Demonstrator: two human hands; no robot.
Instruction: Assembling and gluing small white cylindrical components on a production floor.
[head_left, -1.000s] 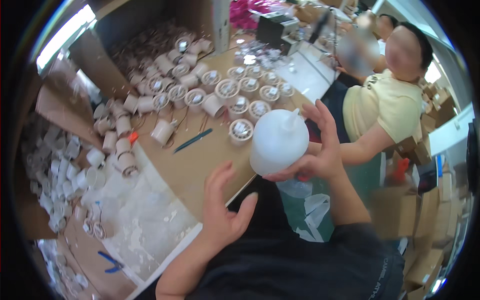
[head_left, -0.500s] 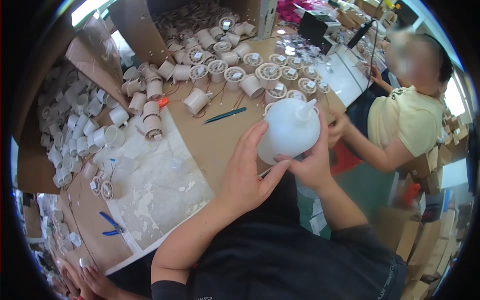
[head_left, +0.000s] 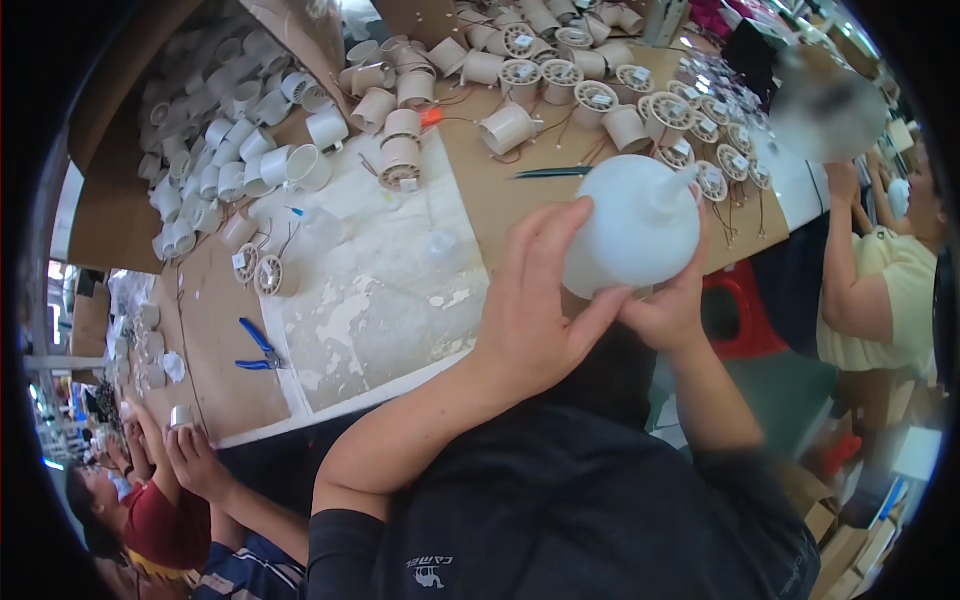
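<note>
Between my two hands is a white, rounded plastic shell [head_left: 632,225] with a narrow spout pointing up and to the right. My left hand [head_left: 535,300] grips its left side, with the fingers up along the wall and the thumb low at the front. Around the right side wraps my right hand [head_left: 672,305], its thumb close to the left thumb. Parts of the right fingers are hidden behind the shell. Just beyond the shell, dark green tweezers [head_left: 550,173] lie on the brown board [head_left: 470,150]. The shell's underside cannot be seen.
White cups [head_left: 255,140] are heaped at the far left. Several wired cream housings [head_left: 508,128] stand at the back. Blue-handled pliers [head_left: 258,347] and a clear bottle with a blue tip [head_left: 322,226] lie on the left. Co-workers sit on both sides; a red stool [head_left: 745,315] is at right.
The view has swung left, so the table and its contents appear farther right and higher. Both hands still hold the shell. A co-worker at the left has come into view.
</note>
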